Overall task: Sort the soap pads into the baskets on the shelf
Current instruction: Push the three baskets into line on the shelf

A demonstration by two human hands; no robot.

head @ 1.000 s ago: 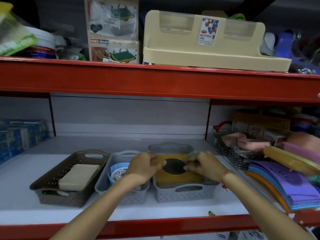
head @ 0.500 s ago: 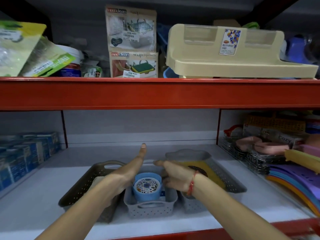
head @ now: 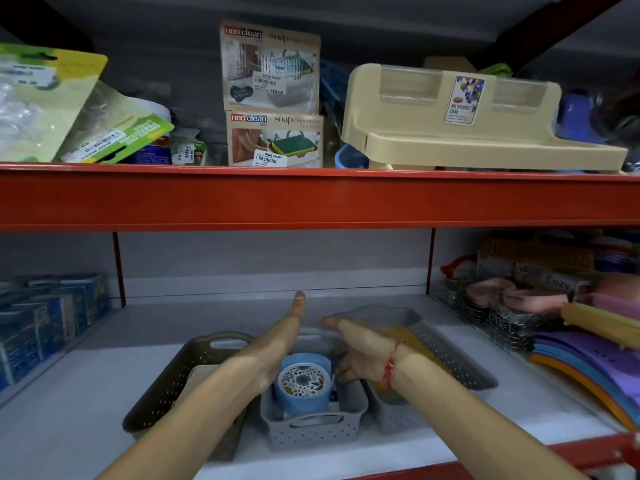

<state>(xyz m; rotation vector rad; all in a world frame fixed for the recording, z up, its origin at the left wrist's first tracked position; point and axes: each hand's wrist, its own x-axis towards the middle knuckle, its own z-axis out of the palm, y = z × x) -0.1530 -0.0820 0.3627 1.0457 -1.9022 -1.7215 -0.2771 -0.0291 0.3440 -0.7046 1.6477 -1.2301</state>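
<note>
Both hands are off the yellow pad (head: pixel 398 336) now, which stays in the right grey basket (head: pixel 446 355). Left hand (head: pixel 277 344) flat, grip wide and empty; right hand (head: pixel 360 355) loosely curled, holding nothing. That pad looks sorted!

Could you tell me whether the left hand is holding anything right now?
No, the left hand is open and flat with fingers extended, empty.

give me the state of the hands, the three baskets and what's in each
left hand: open, flat, fingers straight, holding nothing
right hand: loosely curled, holding nothing
brown basket: upright on the shelf, holds a beige pad
middle grey basket: upright, holds a blue round item with a patterned face
right grey basket: upright, holds a yellow pad, mostly hidden by the right arm
</note>
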